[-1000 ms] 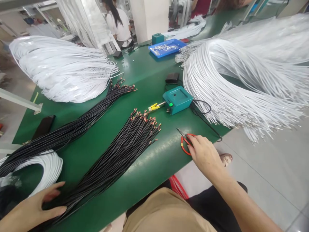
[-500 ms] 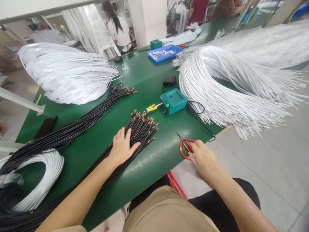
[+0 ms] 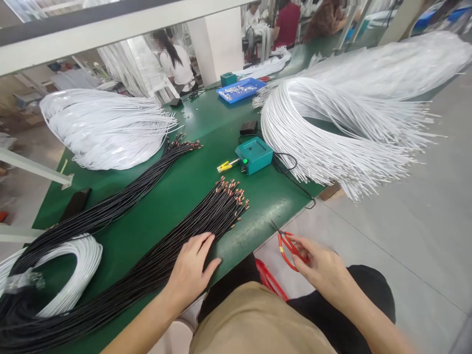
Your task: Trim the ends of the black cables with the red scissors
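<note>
My left hand (image 3: 193, 263) rests with outstretched fingers on the near side of a bundle of black cables (image 3: 199, 221). The cables lie across the table, and bare copper-coloured wire ends fan out at their far tips. In my right hand (image 3: 319, 260) is a pair of red-handled scissors (image 3: 284, 246), held by the handles just off the table's front edge. Their short dark blades point up and left toward the table, touching nothing.
A teal box (image 3: 255, 155) with a yellow clip (image 3: 225, 166) stands past the cable tips. White cable bundles (image 3: 110, 129) lie far left and to the right. Another black bundle (image 3: 136, 189) runs along the left. A blue tray (image 3: 241, 90) of small parts sits farther back.
My left hand has slid back toward me along the black cables. The scissors in my right hand have moved toward me, off the table edge. The camera view has shifted a little.
</note>
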The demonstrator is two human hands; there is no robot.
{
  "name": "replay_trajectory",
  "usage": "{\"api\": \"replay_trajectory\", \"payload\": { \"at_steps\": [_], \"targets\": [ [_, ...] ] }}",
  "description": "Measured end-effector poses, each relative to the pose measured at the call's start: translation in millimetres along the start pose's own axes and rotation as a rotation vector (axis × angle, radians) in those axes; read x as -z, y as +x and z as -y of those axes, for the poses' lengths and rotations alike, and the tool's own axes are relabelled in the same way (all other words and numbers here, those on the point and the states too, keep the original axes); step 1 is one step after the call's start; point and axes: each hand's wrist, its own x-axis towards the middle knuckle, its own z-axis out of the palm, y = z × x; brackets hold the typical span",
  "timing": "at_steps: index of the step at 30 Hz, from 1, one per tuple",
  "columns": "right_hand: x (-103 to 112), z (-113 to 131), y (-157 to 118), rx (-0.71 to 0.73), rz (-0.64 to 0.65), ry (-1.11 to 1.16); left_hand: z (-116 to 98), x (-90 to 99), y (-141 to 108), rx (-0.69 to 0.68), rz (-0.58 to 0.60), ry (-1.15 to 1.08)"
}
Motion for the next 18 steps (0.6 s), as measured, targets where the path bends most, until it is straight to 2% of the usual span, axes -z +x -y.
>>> {"api": "replay_trajectory", "payload": {
  "at_steps": [2,5,10,15,18],
  "targets": [
    [-2,4,-9,-0.047,0.029,0.104,-2,-6.9,-14,0.038,-0.036,0.039],
    [-8,18,-16,-0.111,0.066,0.270,-3,-13.4,-17,0.069,-0.054,0.053],
    [-18,36,-16,-0.150,0.067,0.458,-4,-8.3,1,0.028,0.059,0.056],
    [-25,33,-17,-0.226,0.000,0.570,-3,-3.3,9,-0.065,0.111,0.012],
    [-30,31,-19,-0.259,-0.043,0.652,3,2.0,14,-0.085,0.185,0.015]
  ]
}}
